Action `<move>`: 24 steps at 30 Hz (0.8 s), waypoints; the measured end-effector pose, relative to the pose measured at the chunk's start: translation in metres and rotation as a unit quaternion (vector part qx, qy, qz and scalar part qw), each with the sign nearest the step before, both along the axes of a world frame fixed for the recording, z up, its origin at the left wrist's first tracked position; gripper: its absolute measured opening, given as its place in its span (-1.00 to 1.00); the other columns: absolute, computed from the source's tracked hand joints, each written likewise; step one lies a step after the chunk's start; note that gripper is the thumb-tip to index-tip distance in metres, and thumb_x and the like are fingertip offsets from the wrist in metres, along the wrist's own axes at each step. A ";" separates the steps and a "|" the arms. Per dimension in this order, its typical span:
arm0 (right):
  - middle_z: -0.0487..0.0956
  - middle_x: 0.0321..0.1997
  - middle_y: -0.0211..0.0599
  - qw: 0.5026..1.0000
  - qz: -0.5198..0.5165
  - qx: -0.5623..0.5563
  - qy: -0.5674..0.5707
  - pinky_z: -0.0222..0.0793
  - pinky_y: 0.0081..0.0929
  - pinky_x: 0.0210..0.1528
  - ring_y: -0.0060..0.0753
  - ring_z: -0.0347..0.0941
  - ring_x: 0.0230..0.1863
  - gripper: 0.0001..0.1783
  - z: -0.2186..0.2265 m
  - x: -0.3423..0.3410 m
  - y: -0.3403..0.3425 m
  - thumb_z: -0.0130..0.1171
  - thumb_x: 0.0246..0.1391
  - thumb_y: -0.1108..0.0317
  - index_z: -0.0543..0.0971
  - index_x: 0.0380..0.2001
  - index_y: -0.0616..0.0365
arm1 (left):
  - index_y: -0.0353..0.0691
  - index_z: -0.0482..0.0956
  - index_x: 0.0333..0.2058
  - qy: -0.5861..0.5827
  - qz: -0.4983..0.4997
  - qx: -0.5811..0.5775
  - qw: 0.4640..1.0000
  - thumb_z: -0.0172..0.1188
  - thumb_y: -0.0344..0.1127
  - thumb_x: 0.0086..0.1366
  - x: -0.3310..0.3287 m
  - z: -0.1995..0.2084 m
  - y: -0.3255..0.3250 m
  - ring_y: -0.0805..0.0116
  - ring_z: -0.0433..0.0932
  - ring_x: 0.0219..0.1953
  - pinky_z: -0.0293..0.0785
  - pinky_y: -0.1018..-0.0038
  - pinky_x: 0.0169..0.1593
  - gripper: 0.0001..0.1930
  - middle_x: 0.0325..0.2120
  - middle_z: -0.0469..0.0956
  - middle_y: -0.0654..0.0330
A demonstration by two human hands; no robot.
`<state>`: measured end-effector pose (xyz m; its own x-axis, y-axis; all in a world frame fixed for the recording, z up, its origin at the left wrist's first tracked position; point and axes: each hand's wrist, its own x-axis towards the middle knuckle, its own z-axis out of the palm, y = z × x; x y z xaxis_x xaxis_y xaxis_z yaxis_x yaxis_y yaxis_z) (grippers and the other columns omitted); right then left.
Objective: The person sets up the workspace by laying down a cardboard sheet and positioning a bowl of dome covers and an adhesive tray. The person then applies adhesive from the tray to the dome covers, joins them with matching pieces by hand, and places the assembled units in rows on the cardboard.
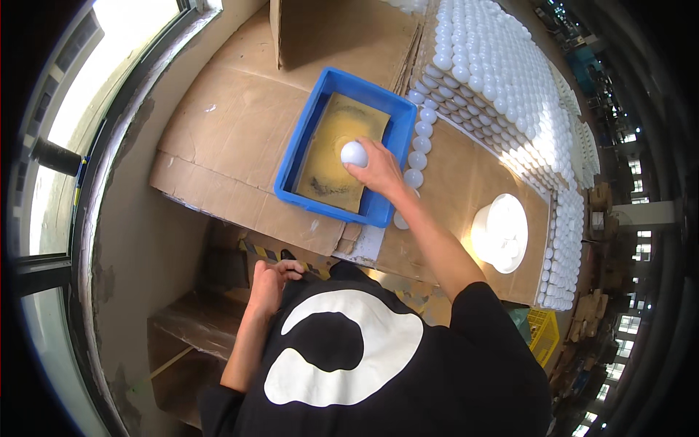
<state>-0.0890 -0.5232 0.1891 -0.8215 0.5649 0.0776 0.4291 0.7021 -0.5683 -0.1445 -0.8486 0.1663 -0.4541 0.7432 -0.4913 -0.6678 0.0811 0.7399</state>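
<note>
My right hand [377,167] is closed round a white, round bulb cover [354,154]. It holds the cover over a yellowish sponge pad [333,164], worn dark in patches, which lies in a blue plastic tray [293,199]. Whether the cover touches the pad cannot be made out. My left hand [271,282] hangs at my front, below the table edge, with its fingers loosely bent and nothing visible in them. Just right of the tray stands a row of similar white bulb covers [416,160], partly hidden by my right forearm.
Cardboard [226,131] covers the table. A white bucket [501,233] with white pieces inside stands at the right. Behind it rise stacked layers of white bulb covers [488,65]. An upright cardboard box [313,33] is at the back, a window [95,95] at the left, a yellow crate [542,335] lower right.
</note>
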 end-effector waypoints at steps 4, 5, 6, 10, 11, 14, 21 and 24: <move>0.46 -0.05 0.13 0.993 0.015 0.061 -0.098 0.38 -0.08 0.02 0.19 0.45 -0.05 -0.33 -0.035 -0.035 0.015 0.22 -0.14 0.17 0.38 0.10 0.13 | -0.62 0.45 -0.50 0.004 0.041 -0.069 0.997 -0.30 -0.64 -0.03 0.007 -0.024 -0.052 0.23 0.54 -0.34 0.45 0.47 -0.24 -0.72 -0.39 0.56 -0.14; 0.46 -0.05 0.13 0.993 0.021 0.064 -0.099 0.38 -0.08 0.02 0.19 0.45 -0.05 -0.33 -0.042 -0.037 0.016 0.22 -0.14 0.17 0.38 0.10 0.13 | -0.62 0.45 -0.50 0.002 0.047 -0.067 0.997 -0.30 -0.64 -0.03 0.008 -0.025 -0.060 0.23 0.54 -0.34 0.45 0.47 -0.24 -0.72 -0.39 0.56 -0.14; 0.44 -0.04 0.12 0.992 0.027 0.067 -0.105 0.38 -0.07 0.03 0.20 0.45 -0.04 -0.33 -0.048 -0.040 0.017 0.22 -0.14 0.19 0.38 0.12 0.13 | -0.61 0.45 -0.52 -0.001 0.056 -0.072 0.996 -0.30 -0.64 -0.04 0.009 -0.026 -0.067 0.23 0.53 -0.34 0.45 0.47 -0.23 -0.72 -0.40 0.56 -0.14; 0.39 0.00 0.14 0.989 0.036 0.073 -0.124 0.39 -0.08 0.02 0.20 0.45 -0.05 -0.30 -0.059 -0.043 0.020 0.23 -0.13 0.24 0.35 0.16 0.10 | -0.59 0.46 -0.59 -0.021 0.106 -0.084 0.991 -0.30 -0.64 -0.07 0.009 -0.029 -0.076 0.24 0.53 -0.37 0.45 0.47 -0.23 -0.72 -0.41 0.56 -0.13; 0.39 0.00 0.14 0.989 0.039 0.074 -0.123 0.39 -0.08 0.02 0.20 0.45 -0.05 -0.30 -0.060 -0.046 0.021 0.23 -0.13 0.24 0.35 0.16 0.10 | -0.59 0.46 -0.59 -0.020 0.109 -0.083 0.990 -0.30 -0.64 -0.07 0.007 -0.030 -0.076 0.24 0.53 -0.37 0.45 0.47 -0.23 -0.72 -0.41 0.56 -0.13; 0.41 -0.04 0.17 0.988 0.035 0.077 -0.132 0.42 -0.09 -0.01 0.20 0.46 -0.07 -0.37 -0.054 -0.053 0.019 0.24 -0.12 0.28 0.40 0.10 0.13 | -0.62 0.48 -0.54 0.012 0.100 -0.094 0.990 -0.29 -0.64 -0.07 -0.002 -0.031 -0.073 0.24 0.54 -0.35 0.46 0.48 -0.21 -0.70 -0.41 0.57 -0.13; 0.47 -0.13 0.13 0.978 0.035 0.079 -0.188 0.40 -0.07 -0.01 0.18 0.46 -0.07 -0.42 -0.042 -0.063 0.024 0.28 -0.15 0.22 0.45 0.01 0.13 | -0.60 0.52 -0.48 0.194 0.084 -0.093 0.973 -0.29 -0.60 -0.12 -0.057 -0.010 -0.048 0.27 0.54 -0.31 0.44 0.48 -0.13 -0.64 -0.41 0.58 -0.03; 0.48 -0.14 0.15 0.987 0.020 0.058 -0.146 0.40 -0.08 -0.01 0.14 0.47 -0.07 -0.45 -0.033 -0.050 0.030 0.27 -0.15 0.17 0.49 -0.03 0.13 | -0.54 0.57 -0.43 0.328 0.132 -0.037 0.935 -0.30 -0.57 -0.16 -0.129 0.025 -0.005 0.32 0.53 -0.30 0.43 0.45 -0.05 -0.58 -0.43 0.60 0.06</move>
